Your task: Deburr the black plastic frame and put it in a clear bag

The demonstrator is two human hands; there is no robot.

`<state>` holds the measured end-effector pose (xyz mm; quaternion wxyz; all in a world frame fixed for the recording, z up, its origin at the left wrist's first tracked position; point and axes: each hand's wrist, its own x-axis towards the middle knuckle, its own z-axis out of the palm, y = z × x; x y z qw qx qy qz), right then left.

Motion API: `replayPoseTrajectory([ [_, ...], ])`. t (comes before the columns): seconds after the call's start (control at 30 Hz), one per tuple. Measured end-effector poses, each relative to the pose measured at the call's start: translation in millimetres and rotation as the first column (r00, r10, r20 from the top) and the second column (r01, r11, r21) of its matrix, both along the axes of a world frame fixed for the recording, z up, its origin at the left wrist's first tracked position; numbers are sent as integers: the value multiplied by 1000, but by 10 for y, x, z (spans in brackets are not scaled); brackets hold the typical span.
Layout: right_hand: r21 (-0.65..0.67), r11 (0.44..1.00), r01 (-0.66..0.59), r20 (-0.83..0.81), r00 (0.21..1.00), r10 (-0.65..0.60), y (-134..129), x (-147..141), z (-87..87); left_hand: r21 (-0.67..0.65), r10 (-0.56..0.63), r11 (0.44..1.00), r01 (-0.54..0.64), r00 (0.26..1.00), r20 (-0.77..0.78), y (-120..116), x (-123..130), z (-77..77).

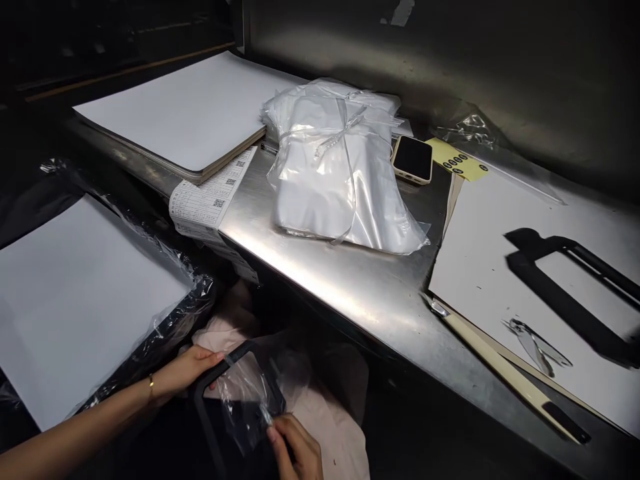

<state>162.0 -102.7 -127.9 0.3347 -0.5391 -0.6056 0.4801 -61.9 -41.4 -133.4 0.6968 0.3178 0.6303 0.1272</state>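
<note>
My left hand (193, 368) pinches the upper edge of a black frame (204, 407) held low over my lap, with clear plastic (240, 393) against it. Near the bottom, my right hand (296, 445) is closed on a gathered part of that clear plastic, its thumb against the fingers. The plastic lies over part of the frame, and the frame's lower part is hard to tell from the dark clothing. A second black frame (565, 293) lies at the right on white board (470, 233), beside small metal nippers (537, 347).
A tied bundle of clear bags (330, 180) sits mid-table (320, 280). Around it are a white sheet stack (195, 107), label strips (205, 200), a phone (413, 159) and a yellow sheet (457, 160). A long cream-handled tool (500, 360) lies right. White sheets (95, 293) fill a plastic-lined box left.
</note>
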Motion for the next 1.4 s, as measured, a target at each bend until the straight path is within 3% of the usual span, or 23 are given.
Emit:
replayPoseTrajectory([
  [0.2, 80, 981, 174, 53, 982, -179, 533, 227, 87, -53, 105, 994, -100, 989, 101, 173, 244, 209],
  [0.4, 313, 907, 282, 119, 936, -332, 745, 459, 81, -90, 152, 987, -134, 963, 224, 236, 387, 445],
  [0.47, 320, 906, 279, 89, 943, -322, 737, 456, 192, -109, 161, 985, -136, 949, 271, 171, 389, 514],
  [0.53, 282, 933, 224, 36, 969, -244, 682, 380, 336, -223, 191, 969, -111, 906, 378, 87, 383, 528],
  [0.57, 265, 947, 182, 2, 982, -189, 636, 309, 397, -330, 236, 940, -83, 858, 456, 48, 381, 503],
  [0.63, 273, 957, 100, -66, 994, -85, 513, 105, 452, -560, 420, 827, -44, 711, 564, -5, 387, 381],
  [0.7, 344, 938, 42, -128, 992, 3, 362, -160, 393, -699, 586, 713, -49, 589, 556, -25, 418, 188],
  [0.83, 461, 887, 11, -201, 975, 92, 60, -626, 36, -732, 654, 666, -143, 586, 479, -4, 547, -188],
  [0.93, 459, 884, 92, -244, 970, 25, -110, -694, -237, -709, 729, 640, -298, 527, 437, 35, 641, -267],
  [1.03, 356, 906, 230, -268, 954, -137, -197, -494, -385, -694, 802, 589, -415, 406, 438, 58, 698, -160],
  [1.17, 24, 924, 381, -289, 888, -359, -145, -158, -408, -752, 830, 551, -362, 335, 446, -43, 752, 40],
  [1.27, -218, 900, 377, -345, 833, -432, -30, -71, -401, -773, 834, 543, -328, 317, 451, -149, 740, 128],
  [1.4, -445, 848, 287, -444, 752, -488, 103, 30, -411, -761, 830, 557, -333, 257, 495, -128, 621, 222],
])
